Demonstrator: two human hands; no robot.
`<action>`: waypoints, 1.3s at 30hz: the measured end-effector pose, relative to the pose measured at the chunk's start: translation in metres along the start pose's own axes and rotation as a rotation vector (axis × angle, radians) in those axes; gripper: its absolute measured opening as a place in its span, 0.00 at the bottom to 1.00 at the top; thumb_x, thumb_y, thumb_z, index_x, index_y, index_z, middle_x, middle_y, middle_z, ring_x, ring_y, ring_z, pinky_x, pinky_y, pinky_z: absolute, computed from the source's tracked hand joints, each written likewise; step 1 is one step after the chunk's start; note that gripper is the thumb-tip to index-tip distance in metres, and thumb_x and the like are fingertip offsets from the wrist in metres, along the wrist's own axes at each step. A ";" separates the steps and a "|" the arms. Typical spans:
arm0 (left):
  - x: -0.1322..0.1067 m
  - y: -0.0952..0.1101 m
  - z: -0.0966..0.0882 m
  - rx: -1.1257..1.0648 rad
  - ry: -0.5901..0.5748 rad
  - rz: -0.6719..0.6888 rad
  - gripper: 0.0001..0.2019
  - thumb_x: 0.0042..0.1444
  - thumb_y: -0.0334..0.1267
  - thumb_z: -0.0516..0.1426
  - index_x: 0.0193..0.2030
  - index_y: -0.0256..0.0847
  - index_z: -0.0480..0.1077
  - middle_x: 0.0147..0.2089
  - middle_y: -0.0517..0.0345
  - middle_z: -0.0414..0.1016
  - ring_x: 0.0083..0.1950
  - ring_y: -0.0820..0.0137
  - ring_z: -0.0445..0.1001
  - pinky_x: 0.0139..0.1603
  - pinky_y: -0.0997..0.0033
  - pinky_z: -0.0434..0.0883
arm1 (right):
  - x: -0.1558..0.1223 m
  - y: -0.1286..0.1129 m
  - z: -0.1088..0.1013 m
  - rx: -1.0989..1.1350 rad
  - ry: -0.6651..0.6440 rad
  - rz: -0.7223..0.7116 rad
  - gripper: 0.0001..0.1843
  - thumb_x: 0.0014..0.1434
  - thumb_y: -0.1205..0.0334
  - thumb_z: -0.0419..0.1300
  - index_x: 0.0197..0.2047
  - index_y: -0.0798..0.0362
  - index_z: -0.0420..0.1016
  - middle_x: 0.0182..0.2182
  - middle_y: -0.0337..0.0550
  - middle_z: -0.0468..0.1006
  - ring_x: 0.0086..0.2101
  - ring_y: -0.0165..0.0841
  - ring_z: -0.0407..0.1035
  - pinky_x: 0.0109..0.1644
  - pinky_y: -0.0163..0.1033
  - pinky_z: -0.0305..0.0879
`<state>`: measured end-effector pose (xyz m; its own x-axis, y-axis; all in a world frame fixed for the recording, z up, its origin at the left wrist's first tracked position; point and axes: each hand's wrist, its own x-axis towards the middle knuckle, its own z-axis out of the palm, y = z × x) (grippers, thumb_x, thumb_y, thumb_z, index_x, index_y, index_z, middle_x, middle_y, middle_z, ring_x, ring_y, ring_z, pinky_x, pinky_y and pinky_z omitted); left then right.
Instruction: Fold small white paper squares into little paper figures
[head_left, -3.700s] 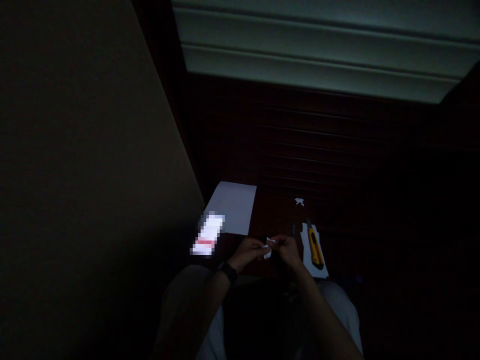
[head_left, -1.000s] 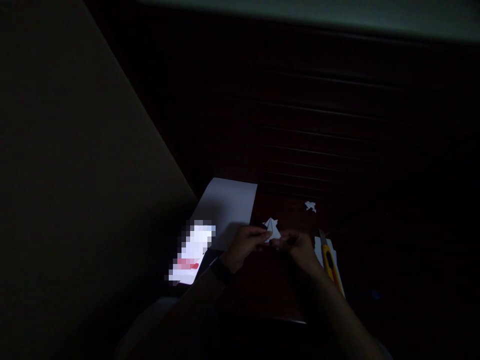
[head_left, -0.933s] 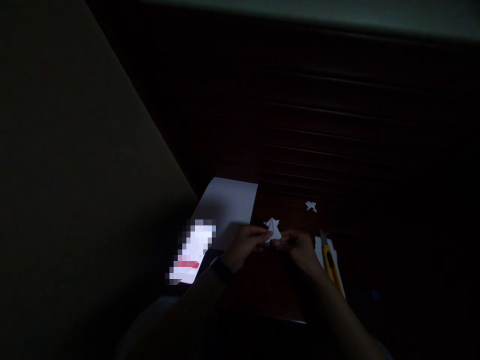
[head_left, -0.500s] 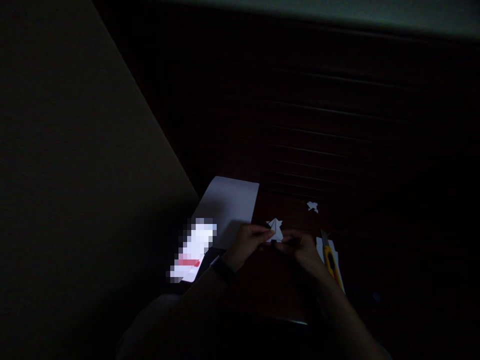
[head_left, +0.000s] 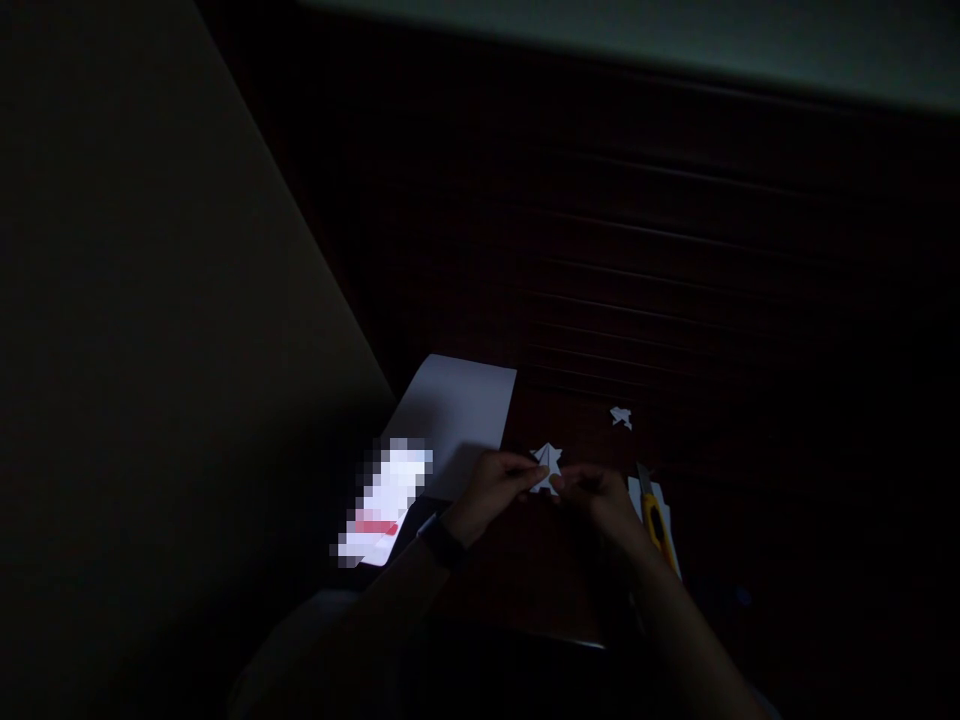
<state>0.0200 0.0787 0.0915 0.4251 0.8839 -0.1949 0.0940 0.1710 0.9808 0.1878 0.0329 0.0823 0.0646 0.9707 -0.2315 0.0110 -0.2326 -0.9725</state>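
Note:
The scene is very dark. A small folded white paper figure (head_left: 547,467) rests low over the dark wooden table (head_left: 570,420). My left hand (head_left: 491,492) pinches its left side and my right hand (head_left: 604,497) pinches its lower right side; both sets of fingers are closed on it. A dark band sits on my left wrist (head_left: 441,538). A second, smaller folded paper figure (head_left: 621,417) lies farther back to the right, apart from my hands.
A white sheet of paper (head_left: 459,412) lies left of my hands, with a bright blurred-out rectangle (head_left: 384,503) in front of it. A yellow utility knife (head_left: 652,515) rests on a white paper scrap beside my right hand. A plain wall (head_left: 150,350) fills the left.
Since the oldest frame my hands have moved from my lap up to the table with the paper figure. Over the last second they only shift slightly around it.

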 end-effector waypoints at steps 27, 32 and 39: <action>-0.002 0.001 -0.003 -0.027 -0.025 0.078 0.09 0.45 0.38 0.62 0.33 0.36 0.75 0.35 0.52 0.77 0.37 0.67 0.73 0.40 0.69 0.68 | 0.003 0.008 0.007 0.092 0.157 -0.038 0.16 0.44 0.55 0.67 0.36 0.54 0.77 0.31 0.44 0.79 0.32 0.36 0.71 0.35 0.38 0.64; -0.002 -0.003 -0.003 0.019 -0.015 0.063 0.07 0.43 0.38 0.63 0.30 0.37 0.76 0.31 0.55 0.77 0.35 0.68 0.73 0.37 0.70 0.68 | 0.002 0.011 0.008 0.189 0.108 -0.013 0.17 0.39 0.59 0.70 0.34 0.54 0.77 0.31 0.42 0.78 0.31 0.35 0.71 0.36 0.38 0.65; 0.001 -0.003 -0.002 0.053 0.029 0.236 0.07 0.42 0.36 0.64 0.30 0.38 0.76 0.36 0.53 0.77 0.39 0.66 0.74 0.42 0.67 0.69 | 0.003 0.002 0.007 0.155 0.012 -0.233 0.08 0.40 0.62 0.69 0.28 0.50 0.79 0.40 0.43 0.76 0.41 0.39 0.70 0.47 0.44 0.64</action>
<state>0.0181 0.0800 0.0883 0.4151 0.9088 0.0412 0.0420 -0.0644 0.9970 0.1806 0.0361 0.0799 0.0905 0.9959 -0.0021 -0.1262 0.0093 -0.9920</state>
